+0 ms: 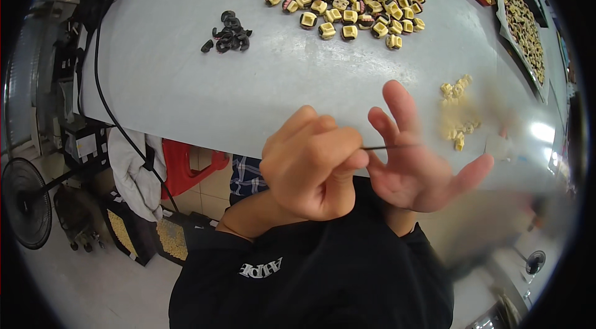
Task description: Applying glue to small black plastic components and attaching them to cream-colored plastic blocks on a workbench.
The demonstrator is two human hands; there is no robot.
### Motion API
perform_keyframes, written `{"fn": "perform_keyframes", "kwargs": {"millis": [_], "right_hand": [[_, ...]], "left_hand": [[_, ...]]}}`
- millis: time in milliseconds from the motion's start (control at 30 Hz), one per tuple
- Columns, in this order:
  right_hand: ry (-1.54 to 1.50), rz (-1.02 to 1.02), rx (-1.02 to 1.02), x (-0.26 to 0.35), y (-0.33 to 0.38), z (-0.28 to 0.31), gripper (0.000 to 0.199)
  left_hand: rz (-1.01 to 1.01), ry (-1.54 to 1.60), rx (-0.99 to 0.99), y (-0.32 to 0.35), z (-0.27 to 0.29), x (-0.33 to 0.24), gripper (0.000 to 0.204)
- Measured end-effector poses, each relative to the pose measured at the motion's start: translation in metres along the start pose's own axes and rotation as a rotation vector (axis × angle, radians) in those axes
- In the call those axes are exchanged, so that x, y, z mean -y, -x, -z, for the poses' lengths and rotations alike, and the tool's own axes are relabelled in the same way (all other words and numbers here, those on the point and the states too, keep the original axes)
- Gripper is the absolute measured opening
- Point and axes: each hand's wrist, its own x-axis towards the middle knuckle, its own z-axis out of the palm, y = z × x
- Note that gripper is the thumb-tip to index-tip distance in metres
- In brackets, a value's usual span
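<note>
My left hand [316, 167] is closed in a pinch on a thin dark stick [391, 147], which points right across my right hand. My right hand [413, 174] is open, its palm showing and its fingers spread; whether it touches the stick I cannot tell. Beyond the hands, small cream-and-black moulded pieces [349, 17] shaped like little heads lie in a large spread on the grey table [149, 81]. To their left sits a small pile of curved black pieces [231, 37]. Right of my right hand are several small cream pieces [458, 88], partly blurred.
At the far right stand a red tray [490, 1] of yellow pieces and a tray of mixed small pieces [521, 25]. A black cable [102, 90] runs over the left table edge. Below it are a red stool [183, 174], a grey cloth [133, 174] and a black fan [26, 203].
</note>
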Motion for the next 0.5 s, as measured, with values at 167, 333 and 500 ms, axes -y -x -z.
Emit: {"fn": "perform_keyframes", "kwargs": {"millis": [167,333,500], "right_hand": [[-0.034,-0.105,0.038,0.004,0.005,0.006,0.097],[-0.256,0.143,0.055,-0.010,-0.006,-0.001,0.097],[-0.180,0.116,-0.051,-0.008,-0.005,-0.005,0.097]], "left_hand": [[-0.074,-0.007,0.090,-0.003,0.006,-0.003,0.007],[-0.002,0.005,-0.061,-0.001,0.006,0.005,0.006],[0.039,-0.019,-0.108,-0.003,0.006,0.009,0.005]]}}
